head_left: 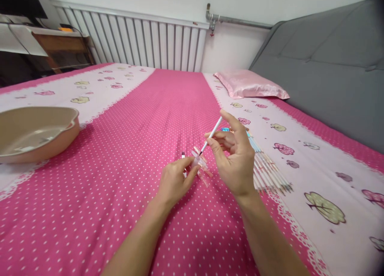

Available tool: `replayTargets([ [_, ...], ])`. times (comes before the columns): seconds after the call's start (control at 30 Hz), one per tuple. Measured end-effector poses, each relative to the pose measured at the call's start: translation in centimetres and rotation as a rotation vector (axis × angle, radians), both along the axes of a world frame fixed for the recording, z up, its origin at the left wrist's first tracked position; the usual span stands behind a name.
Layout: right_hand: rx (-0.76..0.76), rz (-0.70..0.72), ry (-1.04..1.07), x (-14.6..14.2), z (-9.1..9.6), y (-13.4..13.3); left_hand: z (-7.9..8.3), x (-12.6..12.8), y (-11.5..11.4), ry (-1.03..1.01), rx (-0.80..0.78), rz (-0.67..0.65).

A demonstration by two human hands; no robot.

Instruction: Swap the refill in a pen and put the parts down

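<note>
My right hand [235, 160] grips a slim white pen refill [215, 129] with a dark lower tip, thumb on its side and index finger at its top end. The refill slants down towards my left hand [174, 180], which pinches a small translucent pale-pink pen part [195, 161]. The dark tip meets or overlaps that part; whether it is inside, I cannot tell. Several pink, clear pen pieces [206, 173] lie on the bed behind my fingers. Beside them are white sticks with dark ends [183, 155], partly hidden by my left hand.
A row of pens [267, 170] lies right of my right hand, partly covered by it. On the left stands a beige-pink basin [61, 142] with small pieces inside. A pink pillow [253, 84] rests near the grey headboard [324, 56]. Behind the bed is a white radiator [150, 40].
</note>
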State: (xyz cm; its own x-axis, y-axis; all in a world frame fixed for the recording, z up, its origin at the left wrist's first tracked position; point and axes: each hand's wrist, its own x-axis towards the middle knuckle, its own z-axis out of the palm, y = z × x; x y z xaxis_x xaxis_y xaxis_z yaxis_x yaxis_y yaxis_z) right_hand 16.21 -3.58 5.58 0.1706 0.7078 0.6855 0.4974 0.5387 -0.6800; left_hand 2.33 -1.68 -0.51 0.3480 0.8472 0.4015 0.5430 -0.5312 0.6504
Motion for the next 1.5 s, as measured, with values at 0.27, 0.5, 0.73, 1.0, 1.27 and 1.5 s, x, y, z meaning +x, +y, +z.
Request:
replayTargets([
  [0.27, -0.029, 0.043, -0.029, -0.2, -0.6, 0.4, 0.2, -0.1, 0.0, -0.027, -0.002, -0.028],
  [0.5, -0.061, 0.033, -0.021, -0.3, -0.4, 0.4, 0.3, -0.1, -0.1, -0.037, 0.026, -0.043],
  [0.73, -0.164, 0.077, -0.055, -0.2, -0.6, 0.4, 0.4, 0.0, -0.2, -0.059, 0.035, -0.028],
  [1.0, -0.243, 0.186, -0.126, -0.1, -0.6, 0.4, 0.4, 0.0, -0.2, -0.087, -0.005, 0.044],
  [1.27, -0.344, -0.077, -0.117, 1.9, -1.0, 1.4, 0.4, -0.2, 0.2, -0.266, -0.114, 0.208],
  [1.5, -0.786, -0.233, -0.527, 2.6, -3.0, 2.5, 0.5, -0.4, 0.2, -0.286, -0.182, 0.270],
])
